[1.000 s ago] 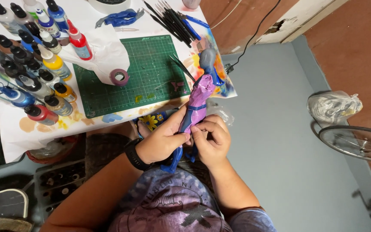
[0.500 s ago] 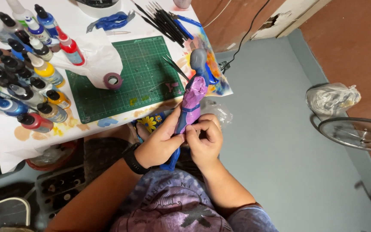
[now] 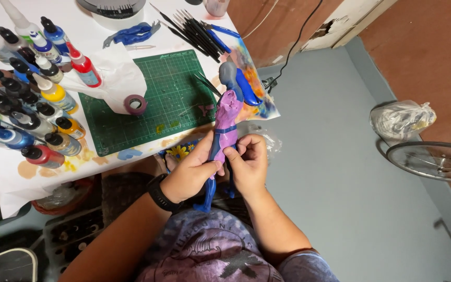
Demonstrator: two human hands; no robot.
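figure: we see a purple and blue figurine (image 3: 224,130) held upright just off the near edge of the table, between the two hands, its grey head up by the painted sheet and its blue legs pointing down toward the lap.
left hand: the left hand (image 3: 190,172) is curled closed around the figurine's lower body, thumb lying across the front; a black watch (image 3: 158,193) sits on that wrist.
right hand: the right hand (image 3: 250,164) is closed on the same figurine from the other side, fingertips pinching at its waist just beside the left thumb.
cutting mat: a green cutting mat (image 3: 152,99) lies on the table (image 3: 6,183) just beyond the hands, with a roll of purple tape (image 3: 135,104) on its left edge, resting on a crumpled white paper (image 3: 111,75).
paints: a cluster of paint bottles (image 3: 27,94) stands at the left of the mat, caps in black, red, yellow and blue.
brushes: a fan of black brushes (image 3: 194,31) lies at the far side of the mat, with blue pliers (image 3: 131,34) to their left.
painted sheet: a sheet smeared with many colours (image 3: 257,83) hangs at the table's right edge, behind the figurine's head.
floor: we see grey floor (image 3: 340,183) to the right, with a plastic bag (image 3: 402,119) and a wire fan guard (image 3: 434,162) well apart from the hands.
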